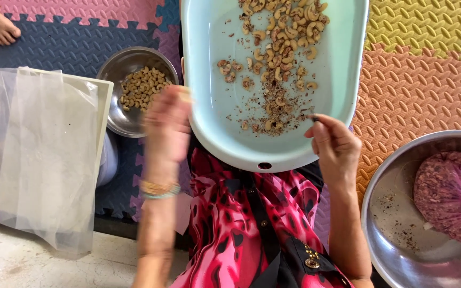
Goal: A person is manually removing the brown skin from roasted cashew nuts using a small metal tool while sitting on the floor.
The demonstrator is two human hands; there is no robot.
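Sorting step: right hand pinches a small tool over cashews in the tray; left hand, blurred, grip unclear; next move needs careful picking.

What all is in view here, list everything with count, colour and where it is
tray: one, pale blue, centre top, on the lap
cashews: many, tan, with husk bits, in the tray
small bowl: one, steel, left of the tray, holding cashews
large bowl: one, steel, lower right
bag: one, clear, reddish husks inside, in the large bowl
plastic sheet: one, translucent, far left
foam mats: several, multicoloured, floor
left hand: blurred, over the tray's left edge
right hand: fingers pinched at the tray's lower right rim
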